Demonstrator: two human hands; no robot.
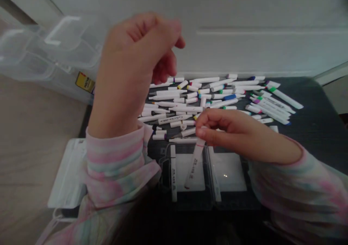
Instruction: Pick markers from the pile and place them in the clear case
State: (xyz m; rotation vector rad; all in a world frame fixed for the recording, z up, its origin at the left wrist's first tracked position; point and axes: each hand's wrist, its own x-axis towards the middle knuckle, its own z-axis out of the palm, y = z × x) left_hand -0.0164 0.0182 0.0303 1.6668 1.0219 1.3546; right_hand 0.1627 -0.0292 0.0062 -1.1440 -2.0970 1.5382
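My right hand (225,129) pinches a white marker (194,165) near its upper end. The marker has a thin red line around it and dark print, and it slants down over a clear open case (209,172). Two white markers lie in that case, a left one (173,174) and a right one (214,174), each beside a pale panel. High on the left my left hand (141,52) is raised above the table, fingers curled in and slightly blurred, with no object visible in it. Behind both hands spreads a pile of loose white markers (187,109) with coloured caps.
The dark table (312,129) stands against a pale wall or door (244,49). Clear plastic bins (54,52) with a yellow label (85,82) are at the left. A white flat object (67,176) with a strap lies lower left, beside my sleeve.
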